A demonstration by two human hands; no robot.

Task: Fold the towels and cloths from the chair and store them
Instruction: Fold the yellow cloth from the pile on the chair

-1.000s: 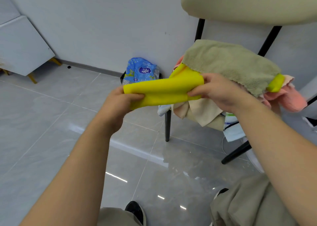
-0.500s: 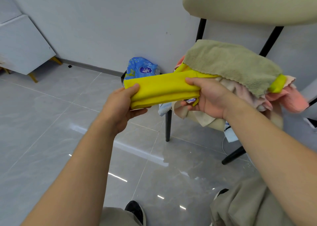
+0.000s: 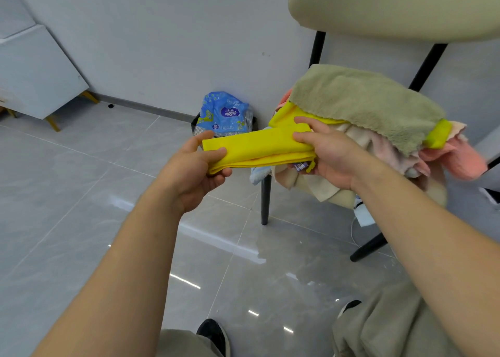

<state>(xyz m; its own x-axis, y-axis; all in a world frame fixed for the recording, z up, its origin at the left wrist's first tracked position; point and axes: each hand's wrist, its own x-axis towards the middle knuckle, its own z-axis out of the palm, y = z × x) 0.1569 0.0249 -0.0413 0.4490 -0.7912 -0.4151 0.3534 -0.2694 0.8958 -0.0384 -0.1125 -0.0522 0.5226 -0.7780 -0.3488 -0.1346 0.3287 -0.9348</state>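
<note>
Beside the chair [image 3: 400, 7], left hand [image 3: 193, 174] and right hand [image 3: 331, 155] clamp their fingers on the yellow cloth [image 3: 259, 149], mid-fold; next probably halving it.

Glossy grey tiled floor [image 3: 81, 221] under a plain pale wall [image 3: 162, 31].
Blue printed plastic pack [image 3: 224, 114] in a black bin [image 3: 194, 121] at the floor's far edge; white slanted cabinet [image 3: 40, 72] at its far-left corner.

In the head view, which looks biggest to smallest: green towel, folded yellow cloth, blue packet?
1. green towel
2. folded yellow cloth
3. blue packet, farther away, so true size unsure
</note>
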